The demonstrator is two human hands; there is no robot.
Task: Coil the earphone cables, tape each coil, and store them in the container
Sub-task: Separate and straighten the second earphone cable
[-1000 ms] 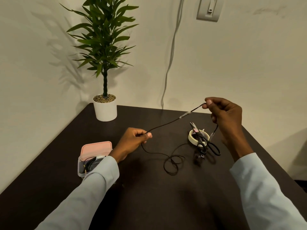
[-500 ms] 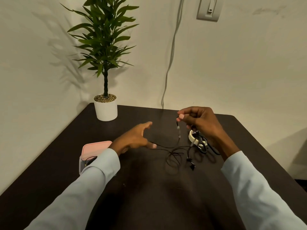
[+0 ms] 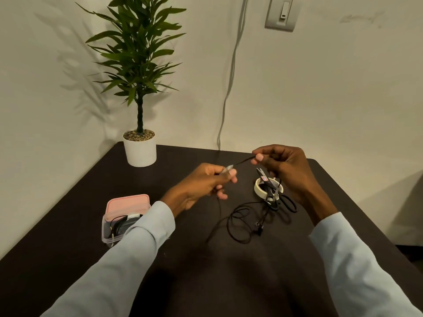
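Centrally, earphone cable (image 3: 238,221) between both hands, table (image 3: 332,179) edges well apart.

On the surface (image 3: 229,282), the container (image 3: 119,225) lies left, tape roll (image 3: 259,187) right, scissors (image 3: 272,191) on it, plant pot (image 3: 140,149) behind.

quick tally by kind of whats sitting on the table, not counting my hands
earphone cable: 1 loose, partly lifted, plus coiled cable in the container, count unclear
container: 1
roll of tape: 1
scissors: 1
potted plant: 1
total: 5 things that can be counted
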